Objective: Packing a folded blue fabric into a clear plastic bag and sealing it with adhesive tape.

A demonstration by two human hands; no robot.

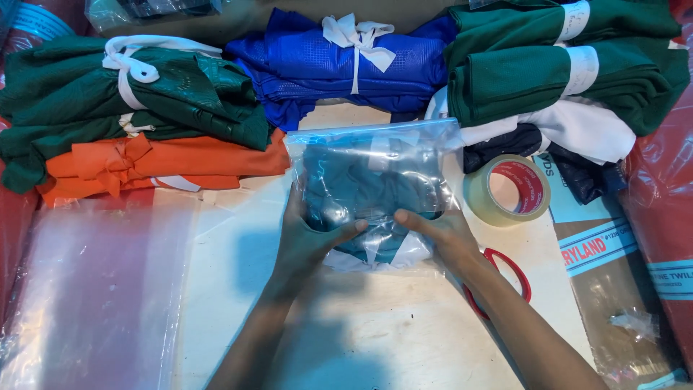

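A clear plastic bag (pixel 375 173) with a folded teal garment (pixel 361 189) inside lies on the pale table (pixel 346 325) in the middle of the head view. My left hand (pixel 307 238) grips the bag's near left edge, thumb pressed on top. My right hand (pixel 444 235) holds the near right corner, fingers flat on the plastic. The bag's open end points away from me, toward a blue bundle.
Tied bundles of folded cloth line the back: green (pixel 130 94), orange (pixel 144 162), blue (pixel 346 61), green (pixel 563 65). A roll of clear tape (pixel 507 189) and red-handled scissors (pixel 516 271) lie to the right. A stack of empty clear bags (pixel 94 289) sits at left.
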